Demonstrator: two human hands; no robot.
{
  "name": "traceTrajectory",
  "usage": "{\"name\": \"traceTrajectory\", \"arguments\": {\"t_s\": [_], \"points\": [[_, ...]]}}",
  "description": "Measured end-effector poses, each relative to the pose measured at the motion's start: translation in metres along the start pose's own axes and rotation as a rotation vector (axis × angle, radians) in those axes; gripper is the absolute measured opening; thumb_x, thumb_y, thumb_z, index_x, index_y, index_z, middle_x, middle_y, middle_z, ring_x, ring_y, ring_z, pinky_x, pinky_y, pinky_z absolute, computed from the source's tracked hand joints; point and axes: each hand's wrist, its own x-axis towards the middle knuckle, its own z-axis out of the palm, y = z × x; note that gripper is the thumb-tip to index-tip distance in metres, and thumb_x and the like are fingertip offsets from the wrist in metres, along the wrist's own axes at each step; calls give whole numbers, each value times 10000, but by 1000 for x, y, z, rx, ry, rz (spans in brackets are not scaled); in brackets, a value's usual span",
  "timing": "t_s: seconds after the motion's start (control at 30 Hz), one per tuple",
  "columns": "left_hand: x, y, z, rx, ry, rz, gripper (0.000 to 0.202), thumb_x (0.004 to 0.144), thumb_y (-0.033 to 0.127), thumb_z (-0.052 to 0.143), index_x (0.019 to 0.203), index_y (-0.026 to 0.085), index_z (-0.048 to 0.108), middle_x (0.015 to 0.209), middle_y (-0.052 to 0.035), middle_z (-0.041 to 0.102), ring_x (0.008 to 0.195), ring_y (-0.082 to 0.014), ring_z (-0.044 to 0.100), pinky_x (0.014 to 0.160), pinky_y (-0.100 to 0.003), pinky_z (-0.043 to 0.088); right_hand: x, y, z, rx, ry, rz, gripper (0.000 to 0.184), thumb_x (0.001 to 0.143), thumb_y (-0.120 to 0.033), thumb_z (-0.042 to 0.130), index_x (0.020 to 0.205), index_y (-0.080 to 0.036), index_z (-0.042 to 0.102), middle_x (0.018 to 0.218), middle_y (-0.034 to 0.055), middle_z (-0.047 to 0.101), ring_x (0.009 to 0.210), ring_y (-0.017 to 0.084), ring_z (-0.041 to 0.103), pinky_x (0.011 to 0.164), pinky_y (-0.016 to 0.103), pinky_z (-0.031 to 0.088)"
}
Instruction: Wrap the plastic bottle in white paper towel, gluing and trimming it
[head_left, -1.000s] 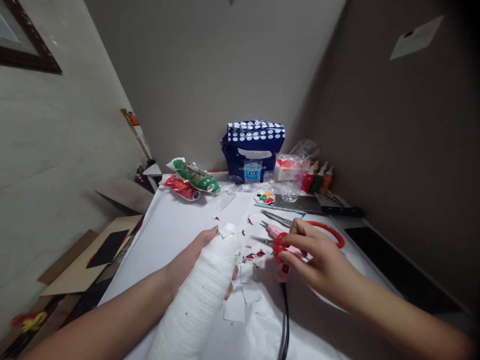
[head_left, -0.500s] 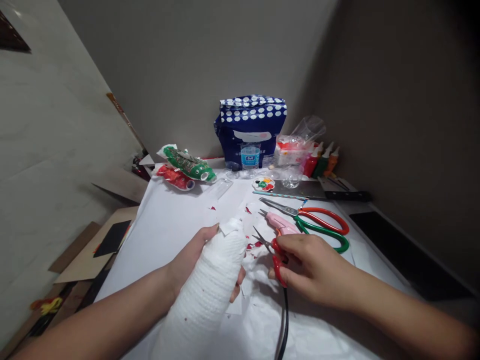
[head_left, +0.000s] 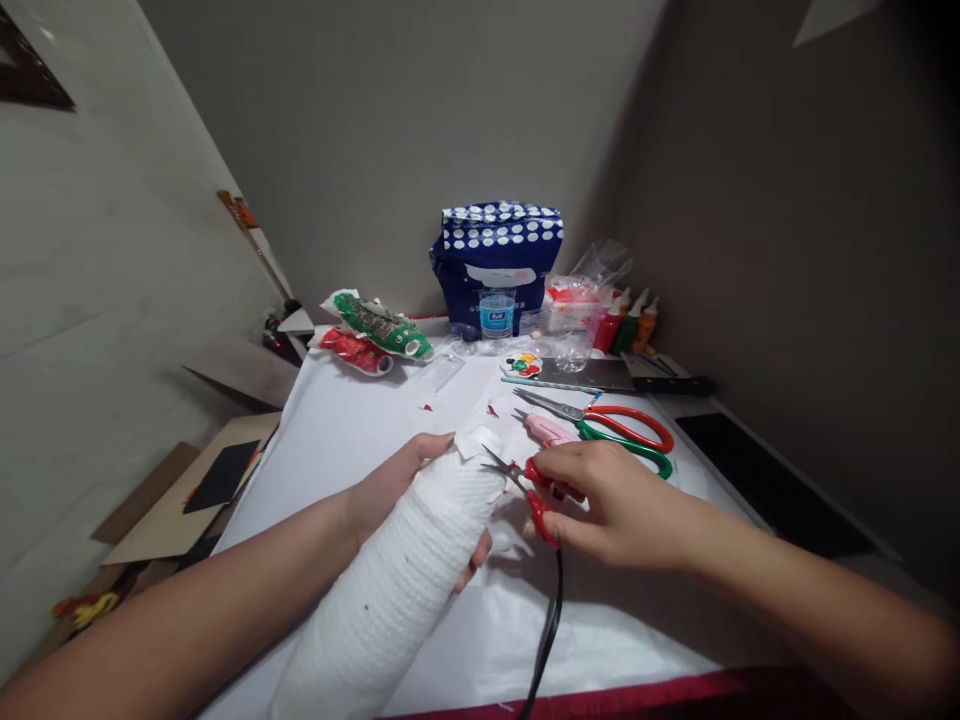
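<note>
A long white roll of ribbed, cloth-like material (head_left: 397,580) slants up from the lower edge toward the table's middle. Its far end is folded over in a small flap (head_left: 478,442). My left hand (head_left: 409,480) is wrapped around the roll near that end, with fingertips showing on its right side. In my right hand (head_left: 592,495) are small red-handled scissors (head_left: 536,490). Their blades are parted and lie at the flap's right edge; whether they touch it I cannot tell. Behind this hand lie a pink glue gun (head_left: 550,430) and larger scissors with orange and green handles (head_left: 630,428).
Two fish-shaped crafts, green (head_left: 382,325) and red (head_left: 352,350), lie at the back left. A blue bag (head_left: 491,265) stands at the back, with paint bottles (head_left: 626,325) to its right. A black-handled knife (head_left: 667,385) and a black cord (head_left: 547,640) are on the right.
My right hand has brought the open scissors leftward and up to the roll's end. The roll has shifted slightly right, and the camera view has moved a little.
</note>
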Motion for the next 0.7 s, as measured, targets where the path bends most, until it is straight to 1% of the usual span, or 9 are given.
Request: {"name": "traceTrajectory", "arguments": {"t_s": [0.17,0.3,0.4,0.53,0.63,0.7], "points": [[-3,6,1,8,-93,-84,711,726,676,487,1039,59,652,827,-186,735,676,-312,689,595,-364,499,-3,-3,-9,-74,17,22,135,820,-280,576,733,-198,514,719,18,598,646,147,501,607,260,299],[-5,8,7,18,-138,-77,720,735,676,485,1074,60,638,846,-181,737,687,-301,690,613,-359,503,-6,-4,-14,-91,3,-3,148,824,-303,579,734,-205,515,710,7,595,631,143,484,590,261,286],[-3,5,6,13,-164,-71,742,747,698,456,1085,62,636,840,-172,739,644,-291,690,592,-356,504,-7,-6,-16,-95,2,-20,162,823,-297,579,718,-204,497,697,2,597,631,141,474,589,262,284],[1,-6,-5,-22,-175,-57,783,768,726,384,1097,61,634,810,-168,738,614,-295,688,551,-361,503,-5,-6,-14,-108,-29,-29,153,818,-283,572,714,-201,495,708,10,610,634,142,478,586,267,282],[3,-12,-11,-50,-152,-52,797,781,735,353,1113,67,631,805,-162,736,625,-292,689,554,-361,505,-3,-5,-11,-94,-56,-39,164,830,-310,573,727,-202,505,709,8,602,627,141,481,581,269,282],[3,-12,-11,-34,-108,-47,798,800,740,334,1079,60,644,779,-162,731,607,-288,678,542,-361,501,-2,-3,-8,-69,-75,-41,150,832,-304,574,741,-200,515,719,9,606,633,140,491,587,268,293]]}}
